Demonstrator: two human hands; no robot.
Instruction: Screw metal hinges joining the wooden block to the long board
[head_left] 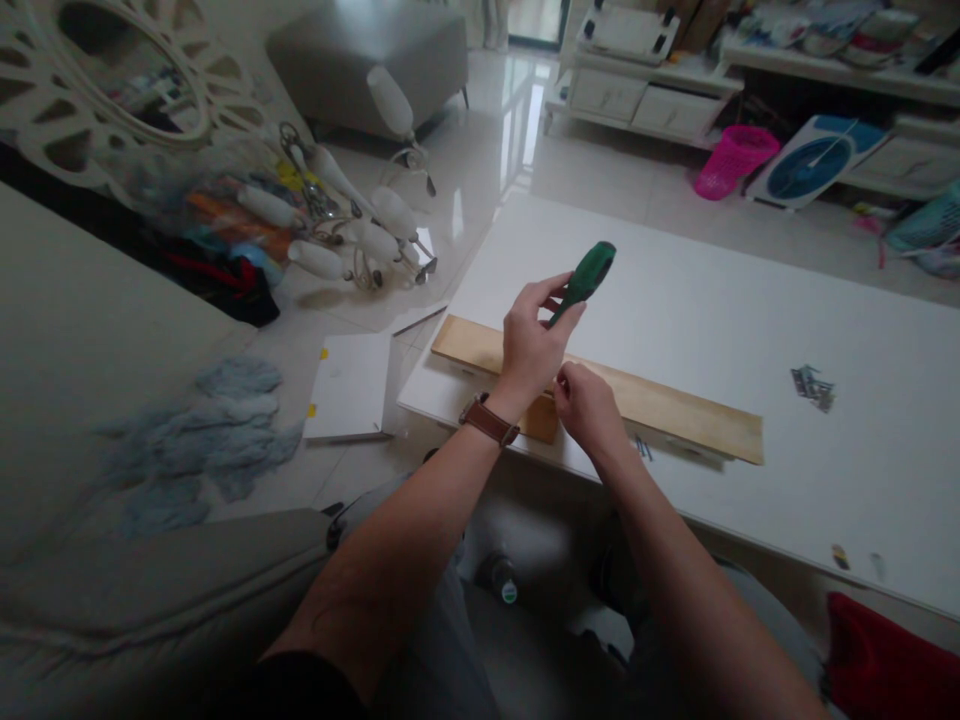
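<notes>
My left hand (531, 338), with a brown watch at the wrist, is closed round a green-handled screwdriver (586, 278) and holds it tilted above a long wooden board (675, 408). The board lies on a large white panel (750, 320). My right hand (587, 403) sits just below the left one, fingers pinched together at the board's near edge; what they hold is hidden. A small wooden block (541, 420) shows under the board between my hands.
A small pile of screws (812, 387) lies on the panel to the right. On the floor at left are a white chandelier (352, 230), a small white panel (351, 388) and a grey sofa edge. A pink basket (735, 158) and white cabinets stand at the back.
</notes>
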